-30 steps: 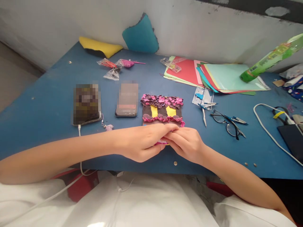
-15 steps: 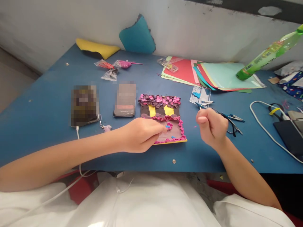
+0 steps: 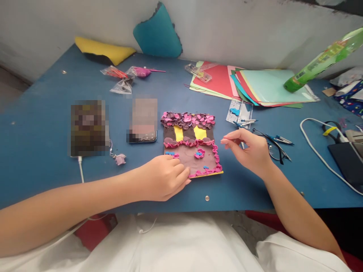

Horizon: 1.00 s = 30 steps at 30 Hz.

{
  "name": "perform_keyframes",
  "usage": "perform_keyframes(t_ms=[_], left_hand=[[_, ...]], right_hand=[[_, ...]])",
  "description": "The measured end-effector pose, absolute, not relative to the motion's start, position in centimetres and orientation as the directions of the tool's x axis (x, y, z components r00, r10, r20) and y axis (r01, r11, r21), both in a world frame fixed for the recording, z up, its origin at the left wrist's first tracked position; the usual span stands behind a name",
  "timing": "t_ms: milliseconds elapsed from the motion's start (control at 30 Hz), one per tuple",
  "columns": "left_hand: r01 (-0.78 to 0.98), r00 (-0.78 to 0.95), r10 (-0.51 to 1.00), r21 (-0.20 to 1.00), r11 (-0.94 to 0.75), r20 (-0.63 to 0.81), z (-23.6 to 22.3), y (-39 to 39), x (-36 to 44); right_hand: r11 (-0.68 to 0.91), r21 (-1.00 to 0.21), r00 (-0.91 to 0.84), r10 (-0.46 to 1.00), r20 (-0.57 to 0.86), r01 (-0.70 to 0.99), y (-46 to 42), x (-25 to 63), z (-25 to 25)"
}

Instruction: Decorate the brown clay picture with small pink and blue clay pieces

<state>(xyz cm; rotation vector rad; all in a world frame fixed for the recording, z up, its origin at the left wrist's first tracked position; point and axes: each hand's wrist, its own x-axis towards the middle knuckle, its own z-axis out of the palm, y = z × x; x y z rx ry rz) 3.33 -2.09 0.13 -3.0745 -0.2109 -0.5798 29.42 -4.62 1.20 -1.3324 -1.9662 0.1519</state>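
A clay-decorated panel (image 3: 195, 162) lies in front of me, with dark and pink petals along its top, two yellow patches and a pink ruffled border. On its mauve lower half sits a pink and blue clay flower (image 3: 199, 153). My left hand (image 3: 164, 177) covers the panel's lower left corner, its fingers curled over the edge. To the right, my right hand (image 3: 246, 151) hovers above the table with thumb and forefinger pinched together. Whatever lies in that pinch is too small to name. A thin pale shaft shows below its fingers.
Behind my right hand lie a clear case (image 3: 239, 111) with blue clay, compasses (image 3: 279, 139) and glasses (image 3: 273, 149). Coloured paper (image 3: 266, 87) and a green bottle (image 3: 320, 62) are farther back. Two phones, one a smartphone (image 3: 143, 121) and one with a charging cable (image 3: 87, 128), lie left.
My left hand has drawn back from the flower to the panel's lower left corner. My right hand has turned and shifted left, its fingers now extended into a pinch. The view has shifted slightly.
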Motion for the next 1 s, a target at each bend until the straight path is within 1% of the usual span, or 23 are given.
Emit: perform_keyframes(t_ms=[133,233,367,433,667,867,933,1000], left_hand=[[0.122,0.918,0.102,-0.029,-0.992,0.383,-0.1,-2.2,3.3],[0.126,0.918,0.101,-0.041,-0.991,0.383,-0.1,-2.2,3.3],[0.131,0.919,0.100,-0.058,-0.990,0.382,-0.2,-2.2,3.2],[0.131,0.921,0.098,-0.062,-0.989,0.377,-0.3,-2.2,3.1],[0.126,0.928,0.087,-0.086,-0.988,0.362,-0.4,-2.2,3.0],[0.117,0.925,0.071,-0.102,-0.988,0.374,-0.4,-2.2,3.0],[0.112,0.926,0.067,-0.102,-0.988,0.372,-0.4,-2.1,3.0],[0.113,0.928,0.067,-0.105,-0.988,0.367,-0.4,-2.1,2.9]], right_hand=[[0.532,-0.411,-0.297,0.808,0.509,0.740,-5.1,28.9,1.1],[0.556,-0.371,-0.349,0.796,0.494,0.744,-5.4,28.7,1.3],[0.518,-0.466,-0.368,0.850,0.377,0.717,-5.3,28.8,2.0],[0.512,-0.493,-0.387,0.857,0.339,0.703,-5.2,28.9,2.2],[0.501,-0.487,-0.355,0.861,0.363,0.716,-5.4,28.8,2.3],[0.551,-0.419,-0.431,0.831,0.351,0.722,-5.1,28.8,2.2],[0.552,-0.431,-0.442,0.833,0.333,0.714,-5.0,28.8,2.2],[0.536,-0.461,-0.454,0.844,0.284,0.708,-5.0,28.7,2.3]])
